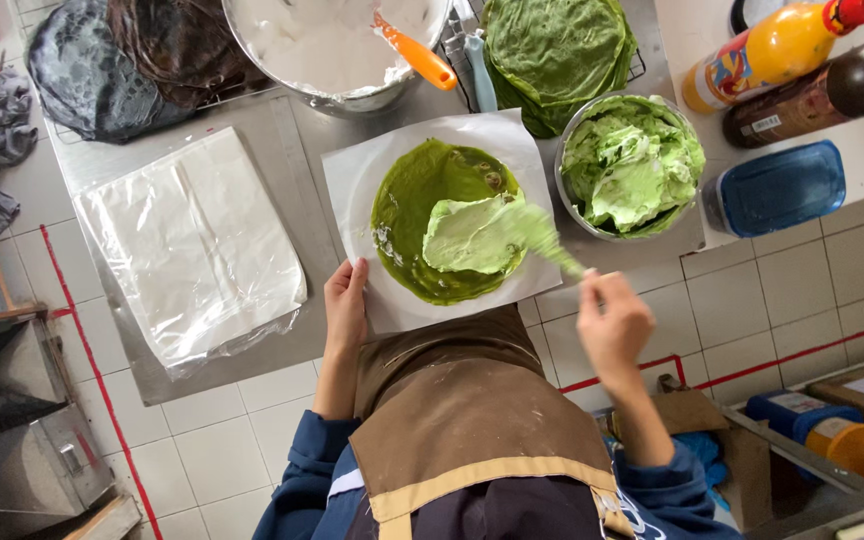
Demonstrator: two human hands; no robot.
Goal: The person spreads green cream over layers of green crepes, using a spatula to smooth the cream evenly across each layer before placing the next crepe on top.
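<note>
Spreading pale green cream over a dark green crepe [422, 215], the right hand [612, 325] is closed around the handle of a cream-coated spatula [537, 235] whose blade lies on the crepe. The left hand [345, 305], fingers curled, grips the near edge of the white paper sheet [352, 170] under the crepe. Just right of the crepe stands a metal bowl of green cream [632, 165]; beyond the crepe, a stack of green crepes [557, 55] and a large bowl of white cream [327, 45]. Left of the crepe, folded plastic film [192, 250] lies on the counter [297, 130].
</note>
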